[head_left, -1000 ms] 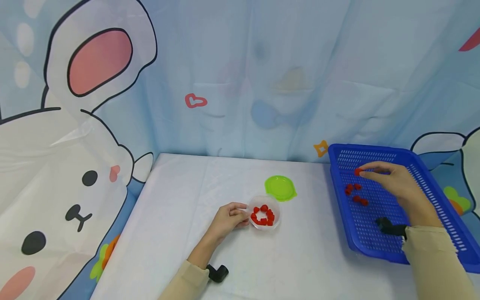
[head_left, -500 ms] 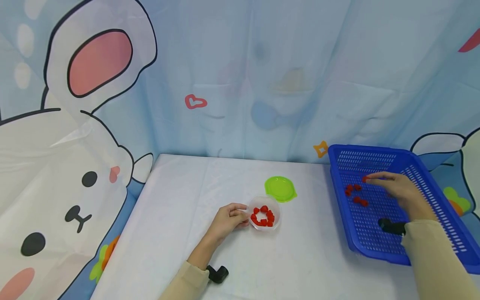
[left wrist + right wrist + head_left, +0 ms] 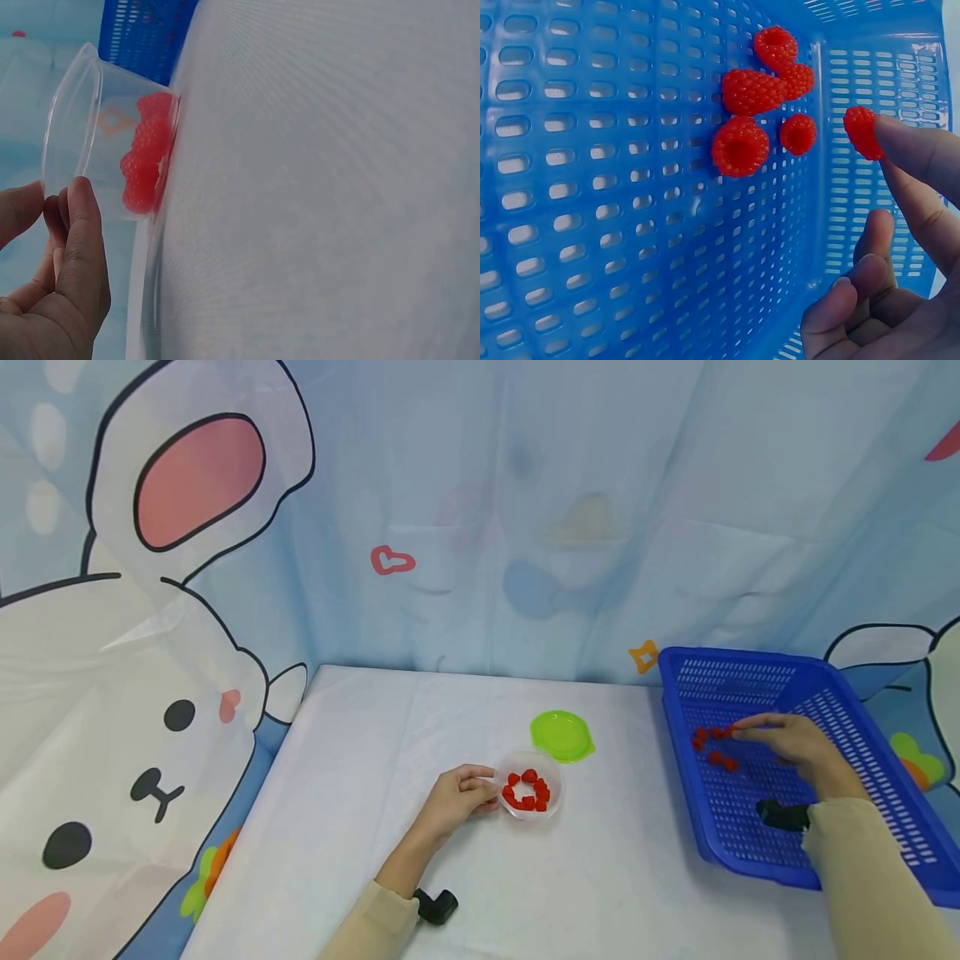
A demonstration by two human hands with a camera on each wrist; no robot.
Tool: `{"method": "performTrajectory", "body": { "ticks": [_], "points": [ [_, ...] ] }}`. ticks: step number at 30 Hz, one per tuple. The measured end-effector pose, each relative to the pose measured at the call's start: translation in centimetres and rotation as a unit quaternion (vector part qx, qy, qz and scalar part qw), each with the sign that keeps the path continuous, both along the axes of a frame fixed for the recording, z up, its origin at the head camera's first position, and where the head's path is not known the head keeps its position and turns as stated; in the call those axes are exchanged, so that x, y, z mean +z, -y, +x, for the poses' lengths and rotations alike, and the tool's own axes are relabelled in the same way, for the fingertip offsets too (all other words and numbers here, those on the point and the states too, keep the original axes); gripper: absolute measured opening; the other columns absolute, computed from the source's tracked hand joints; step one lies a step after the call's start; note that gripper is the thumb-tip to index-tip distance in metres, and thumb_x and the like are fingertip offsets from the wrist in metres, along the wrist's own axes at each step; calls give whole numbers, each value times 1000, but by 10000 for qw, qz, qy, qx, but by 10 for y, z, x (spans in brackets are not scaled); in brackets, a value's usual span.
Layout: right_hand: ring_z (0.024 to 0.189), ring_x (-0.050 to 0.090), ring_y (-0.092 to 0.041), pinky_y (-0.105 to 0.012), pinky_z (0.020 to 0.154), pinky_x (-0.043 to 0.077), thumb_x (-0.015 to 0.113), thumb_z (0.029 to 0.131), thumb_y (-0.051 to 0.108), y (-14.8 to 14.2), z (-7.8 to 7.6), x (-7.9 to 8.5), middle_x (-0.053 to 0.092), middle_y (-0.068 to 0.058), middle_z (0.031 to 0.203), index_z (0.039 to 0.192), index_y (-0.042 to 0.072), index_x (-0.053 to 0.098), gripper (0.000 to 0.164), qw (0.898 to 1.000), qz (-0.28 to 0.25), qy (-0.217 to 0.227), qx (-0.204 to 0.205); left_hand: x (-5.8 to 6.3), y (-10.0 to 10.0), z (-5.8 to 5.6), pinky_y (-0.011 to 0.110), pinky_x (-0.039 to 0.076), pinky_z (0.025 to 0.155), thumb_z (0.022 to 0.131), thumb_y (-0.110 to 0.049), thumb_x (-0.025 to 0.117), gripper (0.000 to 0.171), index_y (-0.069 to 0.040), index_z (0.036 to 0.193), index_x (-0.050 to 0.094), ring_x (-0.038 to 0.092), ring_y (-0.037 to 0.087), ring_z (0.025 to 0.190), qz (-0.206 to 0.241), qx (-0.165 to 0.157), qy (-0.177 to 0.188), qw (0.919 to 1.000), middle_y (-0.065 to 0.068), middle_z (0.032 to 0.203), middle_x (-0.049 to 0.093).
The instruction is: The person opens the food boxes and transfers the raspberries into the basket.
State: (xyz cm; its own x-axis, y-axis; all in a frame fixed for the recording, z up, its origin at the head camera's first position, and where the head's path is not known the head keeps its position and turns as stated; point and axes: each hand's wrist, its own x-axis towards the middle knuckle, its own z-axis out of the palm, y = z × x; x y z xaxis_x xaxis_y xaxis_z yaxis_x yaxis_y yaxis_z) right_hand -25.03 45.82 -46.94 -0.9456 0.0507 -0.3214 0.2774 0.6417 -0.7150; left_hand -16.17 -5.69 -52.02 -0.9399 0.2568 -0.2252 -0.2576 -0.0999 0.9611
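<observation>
Inside the basket [image 3: 738,831], toward its far left, the right hand [image 3: 808,750] pinches one raspberry [image 3: 862,133] between its fingers; five other raspberries [image 3: 754,91] lie near it on the mesh floor; on the surface [image 3: 360,760], the left hand [image 3: 452,800] grips the upright cup [image 3: 116,86] at its rim; more raspberries [image 3: 150,139] sit inside; the lid [image 3: 562,736] lies just beyond.

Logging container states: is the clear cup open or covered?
Open: the clear cup has nothing over its rim; the green lid lies separately on the white table.
</observation>
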Motion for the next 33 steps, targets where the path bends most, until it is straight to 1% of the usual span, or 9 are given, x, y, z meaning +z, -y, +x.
{"method": "performTrajectory", "body": {
  "ticks": [4,9,13,18,22,25,27,30,33],
  "points": [
    [111,35,-49,-71,94,40,67,95,42,2,0,0,21,-41,151,128,-11,58,62,10000,21,-58,-45,0,0,-1,38,60,84,95,-3,68,33,7,125,60,71,24,84,5,7,3,10000,12,92,70],
    [132,24,-60,-74,94,39,65,96,42,3,0,2,25,-41,149,129,-12,56,64,9998,46,-132,-104,-1,0,-1,37,60,83,95,-2,67,30,8,123,60,71,22,83,30,24,-6,10000,12,91,70],
    [133,25,-60,-74,94,38,62,97,47,6,0,8,26,-39,150,133,-10,53,68,9998,87,-129,-93,-1,0,-1,37,60,83,95,-2,67,30,7,123,61,71,23,83,25,14,-11,10000,12,91,70],
    [136,21,-58,-76,99,31,59,95,58,21,3,28,24,-36,154,140,-5,48,77,9996,43,-272,79,-2,0,-1,39,59,84,95,-2,67,33,9,125,59,71,26,86,35,-23,-31,10000,12,91,70],
    [136,23,-57,-77,99,28,60,94,59,43,9,48,31,-33,151,140,-3,49,77,9979,-3,-592,268,-1,0,-2,40,59,84,95,-3,68,34,9,126,59,71,27,86,21,-30,-51,10000,12,91,70],
    [133,30,-53,-75,98,30,62,93,58,62,16,61,38,-28,146,136,-1,54,74,9958,7,-864,317,-2,0,-1,39,59,84,95,-3,68,34,9,126,59,71,27,86,20,-27,-44,10000,12,92,71],
    [128,37,-48,-70,95,36,63,93,57,75,22,69,43,-25,142,134,0,57,70,9938,26,-1042,374,-2,0,-2,39,59,84,95,-2,68,34,9,126,59,71,27,86,27,-27,-43,10000,12,92,71],
    [116,46,-38,-55,86,45,63,94,55,96,30,80,50,-19,134,131,3,61,64,9915,43,-1195,517,-2,0,-2,39,59,84,95,-2,67,34,9,125,59,71,27,86,25,-22,-32,10000,12,91,71],
    [101,52,-30,-42,74,49,63,96,51,114,37,87,55,-15,125,128,6,64,55,9884,93,-1333,719,-1,0,-1,39,59,84,95,-2,67,33,9,125,59,71,28,86,1,-25,-33,10000,12,91,71]
  ]
}}
